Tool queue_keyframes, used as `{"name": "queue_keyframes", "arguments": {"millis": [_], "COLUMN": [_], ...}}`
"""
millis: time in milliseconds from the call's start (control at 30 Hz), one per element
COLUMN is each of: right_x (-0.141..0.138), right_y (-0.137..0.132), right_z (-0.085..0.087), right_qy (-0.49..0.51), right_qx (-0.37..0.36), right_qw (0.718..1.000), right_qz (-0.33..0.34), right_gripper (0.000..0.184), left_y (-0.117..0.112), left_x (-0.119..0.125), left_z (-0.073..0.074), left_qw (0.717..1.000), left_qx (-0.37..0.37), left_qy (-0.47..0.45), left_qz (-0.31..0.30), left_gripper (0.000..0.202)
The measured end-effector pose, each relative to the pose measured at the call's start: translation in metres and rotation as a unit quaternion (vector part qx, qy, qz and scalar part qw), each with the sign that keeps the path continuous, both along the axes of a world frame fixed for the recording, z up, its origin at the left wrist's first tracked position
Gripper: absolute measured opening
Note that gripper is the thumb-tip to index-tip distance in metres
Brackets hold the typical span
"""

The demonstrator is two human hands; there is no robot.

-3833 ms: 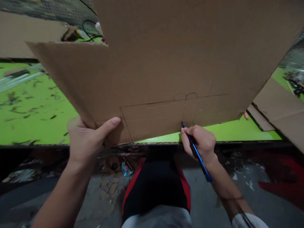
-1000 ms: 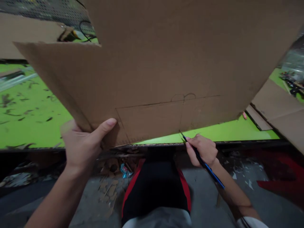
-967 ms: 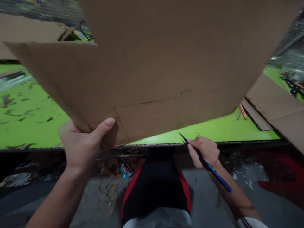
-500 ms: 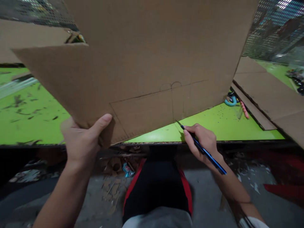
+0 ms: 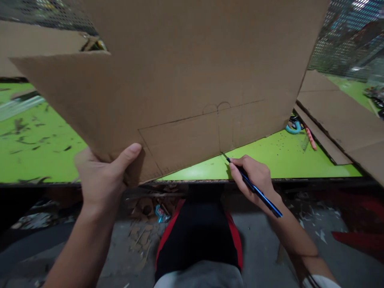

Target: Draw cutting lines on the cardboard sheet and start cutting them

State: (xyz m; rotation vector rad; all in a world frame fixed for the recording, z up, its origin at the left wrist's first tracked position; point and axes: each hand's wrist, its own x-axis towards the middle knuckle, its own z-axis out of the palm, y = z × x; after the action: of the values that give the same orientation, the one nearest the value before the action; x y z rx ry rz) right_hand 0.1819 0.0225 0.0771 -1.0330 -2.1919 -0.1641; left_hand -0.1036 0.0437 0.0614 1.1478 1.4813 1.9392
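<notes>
My left hand (image 5: 103,172) grips the lower left corner of a large cardboard sheet (image 5: 195,68), thumb in front and fingers behind it. The sheet is tilted up above the table and bears pencilled lines, a long rectangle with two small arcs on its upper line. A slim blue craft knife (image 5: 255,188) is pinched in my right hand (image 5: 255,176). Its thin pointed tip is at the sheet's lower edge, by the foot of an upright pencil line. Whether the tip touches the cardboard I cannot tell.
The green table (image 5: 306,164) carries dark scraps at left. At right lie a light-blue curved item (image 5: 293,128), a pink pen-like item (image 5: 311,139), a small clear set square (image 5: 302,142) and more cardboard (image 5: 345,116). Cardboard offcuts (image 5: 141,236) litter the floor below.
My right hand and the craft knife have shifted slightly left, bringing the tip to the foot of the upright line. The left hand keeps its hold, and the view has shifted a little.
</notes>
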Motion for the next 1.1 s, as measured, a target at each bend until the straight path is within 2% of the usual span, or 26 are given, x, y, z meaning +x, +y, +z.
{"name": "queue_keyframes", "arguments": {"millis": [133, 300, 533, 733, 900, 1100], "right_x": [-0.003, -0.008, -0.012, -0.014, -0.014, -0.006], "right_y": [0.000, 0.004, 0.007, -0.002, -0.006, -0.008], "right_z": [0.004, 0.006, -0.003, -0.013, -0.016, -0.021], "right_qy": [-0.005, -0.017, -0.071, -0.109, -0.089, -0.057], "right_qx": [-0.014, -0.020, -0.004, 0.064, 0.103, 0.121], "right_qw": [1.000, 1.000, 0.997, 0.992, 0.990, 0.991], "right_qz": [-0.011, -0.016, -0.023, -0.032, -0.045, -0.004], "right_gripper": [0.005, 0.011, 0.016, 0.021, 0.024, 0.020], "left_y": [-0.001, -0.003, -0.002, 0.001, 0.003, 0.002], "left_x": [0.001, 0.000, 0.001, 0.007, 0.005, 0.007], "left_z": [0.001, 0.003, 0.002, 0.006, 0.009, 0.009], "left_qw": [1.000, 0.999, 0.999, 0.995, 0.982, 0.969], "left_qx": [-0.006, -0.023, -0.026, 0.008, -0.036, -0.076], "left_qy": [0.004, 0.031, 0.028, -0.084, -0.171, -0.223], "left_qz": [-0.016, -0.006, -0.006, -0.051, -0.066, -0.072], "left_gripper": [0.035, 0.037, 0.036, 0.031, 0.036, 0.045]}}
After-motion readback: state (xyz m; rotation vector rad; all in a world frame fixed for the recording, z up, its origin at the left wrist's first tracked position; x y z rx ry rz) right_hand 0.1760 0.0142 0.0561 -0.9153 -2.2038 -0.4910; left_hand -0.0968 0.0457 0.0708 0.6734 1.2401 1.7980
